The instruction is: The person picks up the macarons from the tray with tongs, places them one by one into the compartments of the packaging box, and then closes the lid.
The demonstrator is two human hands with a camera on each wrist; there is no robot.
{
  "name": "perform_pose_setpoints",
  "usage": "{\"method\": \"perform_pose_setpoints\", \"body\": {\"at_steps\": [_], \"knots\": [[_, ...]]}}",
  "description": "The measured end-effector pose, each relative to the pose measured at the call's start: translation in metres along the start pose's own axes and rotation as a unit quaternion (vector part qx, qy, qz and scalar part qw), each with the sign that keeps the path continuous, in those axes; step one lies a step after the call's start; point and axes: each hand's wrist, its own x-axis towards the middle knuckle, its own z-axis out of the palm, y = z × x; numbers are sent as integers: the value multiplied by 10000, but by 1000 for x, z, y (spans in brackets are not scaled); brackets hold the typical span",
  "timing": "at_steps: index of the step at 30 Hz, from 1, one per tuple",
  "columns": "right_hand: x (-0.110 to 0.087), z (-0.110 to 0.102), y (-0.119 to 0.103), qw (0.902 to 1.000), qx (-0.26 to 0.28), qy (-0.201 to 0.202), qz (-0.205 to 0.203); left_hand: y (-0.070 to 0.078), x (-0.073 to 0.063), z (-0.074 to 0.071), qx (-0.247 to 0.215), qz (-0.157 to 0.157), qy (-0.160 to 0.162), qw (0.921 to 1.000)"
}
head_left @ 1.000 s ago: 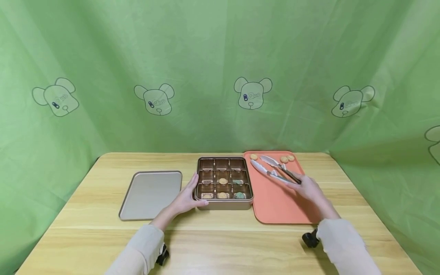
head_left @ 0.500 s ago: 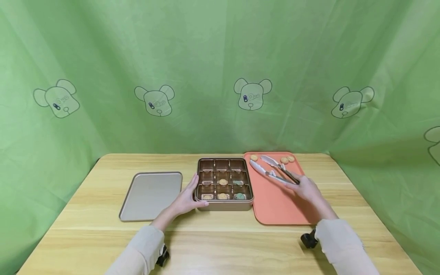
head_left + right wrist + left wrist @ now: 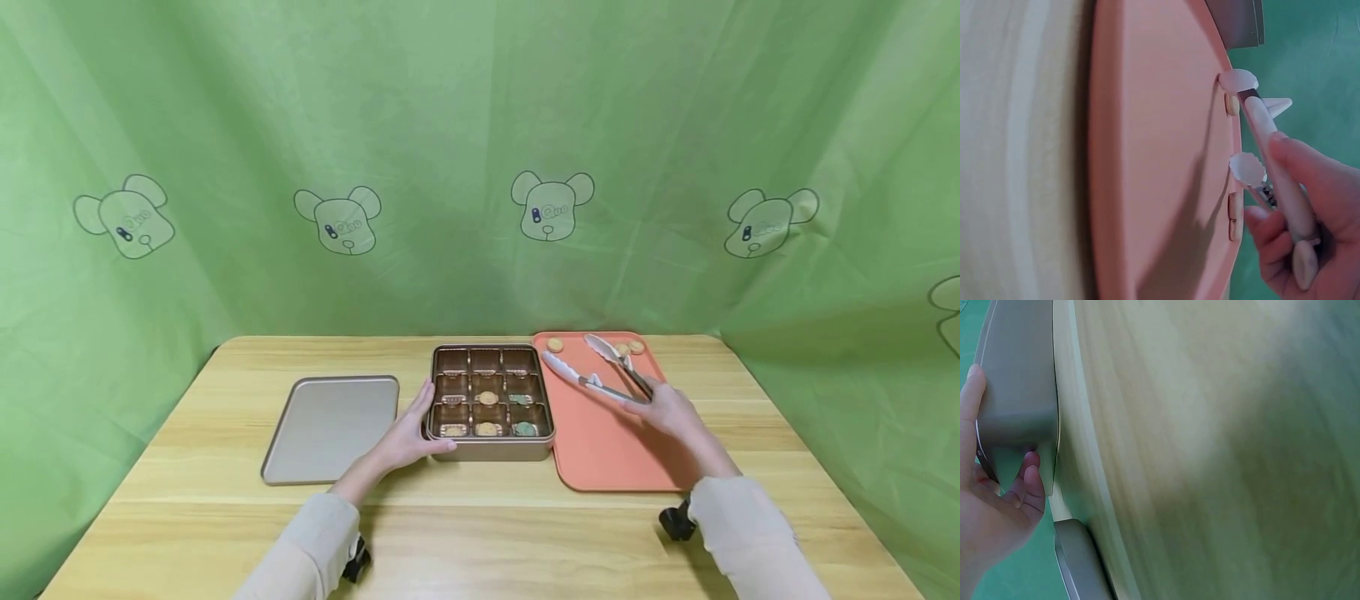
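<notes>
My left hand holds the near left corner of a brown metal cookie tin, thumb on its front wall and fingers along the left side. Inside is a clear insert of square compartments; round tan cookies and green ones sit in the middle and front rows. My right hand grips metal food tongs, their arms spread apart over the coral tray. Nothing is between the white scalloped tips. One tip overlaps the pair of cookies at the far right; the other lies close to a single cookie.
A flat grey-brown lid lies left of the tin on the wooden table. The tray stands directly against the tin's right side. Behind the table's far edge hangs a green curtain with printed bear heads.
The tongs' arms have spread wider, the right tip moving right over the cookie pair and the left tip slightly left. My left hand stays on the tin.
</notes>
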Motion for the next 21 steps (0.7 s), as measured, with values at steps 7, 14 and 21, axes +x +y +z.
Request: {"method": "perform_pose_setpoints", "body": {"at_steps": [7,14,21], "knots": [[2,2,-8,9993,201,-261,175,0,0,-1,-17,-34,-24,10000],[4,10,-9,9994,-85,202,250,-1,1,0,6,-11,3,10000],[4,17,-8,9977,-256,621,-134,-4,-1,0,-178,162,42,9997]]}}
